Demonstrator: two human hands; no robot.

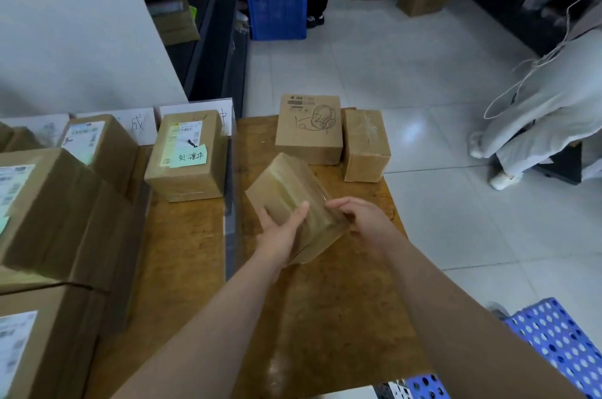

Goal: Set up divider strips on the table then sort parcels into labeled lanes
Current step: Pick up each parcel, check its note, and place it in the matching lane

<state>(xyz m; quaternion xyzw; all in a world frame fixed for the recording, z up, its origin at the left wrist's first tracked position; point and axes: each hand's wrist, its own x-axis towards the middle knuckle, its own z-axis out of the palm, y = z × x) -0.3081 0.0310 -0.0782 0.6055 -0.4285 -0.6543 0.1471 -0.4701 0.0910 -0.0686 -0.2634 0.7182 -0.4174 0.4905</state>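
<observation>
Left hand (280, 232) and right hand (361, 219) are wrapped around a tilted parcel (293, 190), held over the tabletop (325, 301) just right of the divider strip (230, 203); a labelled box (187, 154) is seen left of the strip.

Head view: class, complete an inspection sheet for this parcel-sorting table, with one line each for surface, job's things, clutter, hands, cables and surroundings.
surface: brown wooden table, worn.
job's things: dark divider strip runs front to back; box with a green note lies left of it; headset box and brown box stand side by side at the far right; white lane labels stand at the back.
clutter: stacked cartons at the left.
hands: left hand and right hand grip a tilted taped parcel.
cables: thin pale cord loops from a bystander.
surroundings: tiled floor, blue crate, blue perforated basket.
</observation>
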